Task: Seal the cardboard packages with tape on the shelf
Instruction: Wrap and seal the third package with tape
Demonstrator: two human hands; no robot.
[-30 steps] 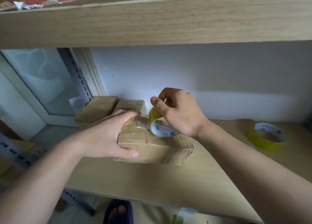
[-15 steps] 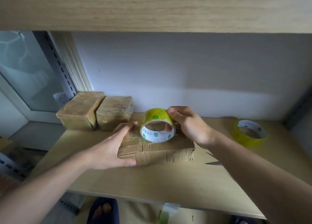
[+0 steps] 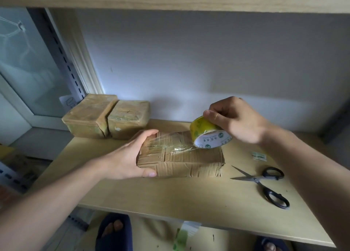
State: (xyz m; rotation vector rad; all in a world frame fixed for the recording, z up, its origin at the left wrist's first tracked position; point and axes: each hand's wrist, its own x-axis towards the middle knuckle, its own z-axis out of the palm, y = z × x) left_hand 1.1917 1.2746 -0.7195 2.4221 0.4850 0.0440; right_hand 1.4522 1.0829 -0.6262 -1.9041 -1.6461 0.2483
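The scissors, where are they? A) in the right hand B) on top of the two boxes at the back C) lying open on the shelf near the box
C: the scissors lie blades apart on the shelf, right of the cardboard box, while the right hand holds the tape roll.

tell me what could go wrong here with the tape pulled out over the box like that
The stretch of clear tape between the tape roll and the cardboard box already looks wrinkled, so it may stick to itself or go down creased. The left hand braces only the box's left end, so the right hand's pull could drag it. The open scissors lie close under the right forearm.
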